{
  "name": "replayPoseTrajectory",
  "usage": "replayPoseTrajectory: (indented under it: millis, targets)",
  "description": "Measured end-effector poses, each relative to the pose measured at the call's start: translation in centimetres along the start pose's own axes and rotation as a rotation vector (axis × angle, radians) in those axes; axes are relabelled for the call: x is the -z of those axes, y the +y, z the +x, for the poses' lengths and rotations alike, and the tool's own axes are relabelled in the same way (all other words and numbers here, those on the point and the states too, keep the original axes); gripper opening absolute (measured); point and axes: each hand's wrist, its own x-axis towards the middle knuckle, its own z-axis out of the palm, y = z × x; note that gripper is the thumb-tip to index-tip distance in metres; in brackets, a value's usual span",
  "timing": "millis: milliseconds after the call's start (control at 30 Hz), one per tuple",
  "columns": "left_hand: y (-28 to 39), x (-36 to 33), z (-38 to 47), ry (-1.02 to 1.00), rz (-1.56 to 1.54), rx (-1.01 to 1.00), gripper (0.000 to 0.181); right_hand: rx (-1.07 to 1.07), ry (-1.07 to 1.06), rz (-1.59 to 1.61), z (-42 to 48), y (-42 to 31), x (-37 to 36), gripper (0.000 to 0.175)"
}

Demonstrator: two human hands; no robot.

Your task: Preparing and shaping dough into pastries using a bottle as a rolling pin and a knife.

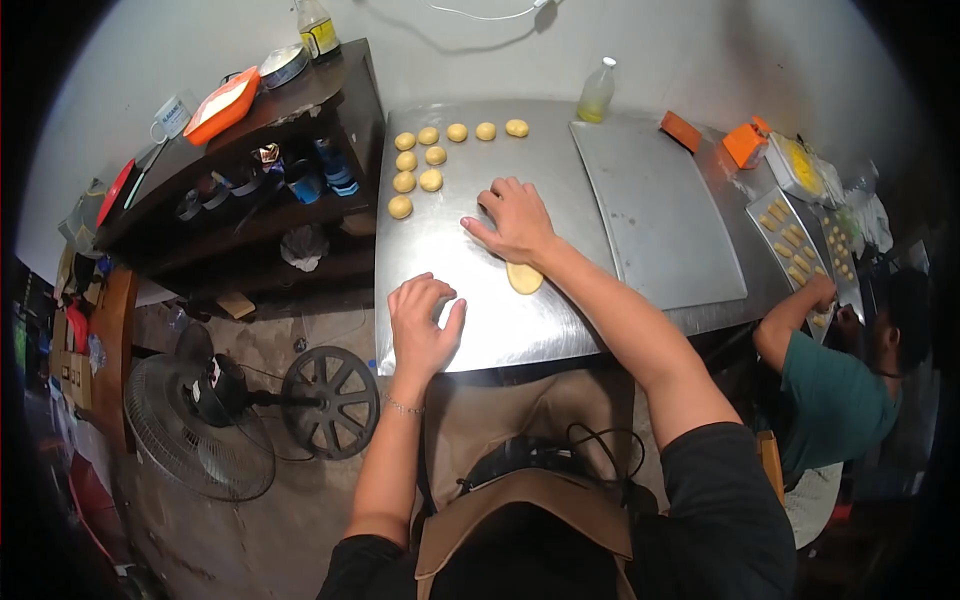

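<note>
My left hand (425,322) is at the near left of the steel table (555,330), palm towards the surface, fingers apart and bent, nothing in it. My right hand (516,220) is farther forward over the middle of the table, fingers bent and thumb out to the left. A flattened oval piece of dough (524,277) lies just under and behind my right wrist, partly hidden by it. Several round dough balls (431,180) sit in rows at the back left of the table, beyond both hands. Whether my right fingers touch the metal I cannot tell.
A flat metal tray (675,225) lies on the table's right part, with a glass bottle (596,94) behind it. Farther right, a co-worker (840,397) reaches to a tray of shaped dough (776,225). A dark shelf (300,127) and a standing fan (202,427) are on the left.
</note>
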Motion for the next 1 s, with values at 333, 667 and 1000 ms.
replayPoseTrajectory:
  millis: [333,667,1000]
  targets:
    - [-0.3,-0.1,-0.6,0.019,-0.040,-0.008,0.015,0.010,0.127,0.026,-0.3,-0.4,0.3,0.066]
    - [0.1,0.3,-0.6,-0.015,-0.033,0.008,0.016,-0.016,0.075,0.075,-2.8,-1.0,1.3,0.064]
    - [0.8,0.5,0.3,-0.056,-0.022,0.070,0.017,-0.475,0.276,-0.480,13.0,23.1,13.6,0.070]
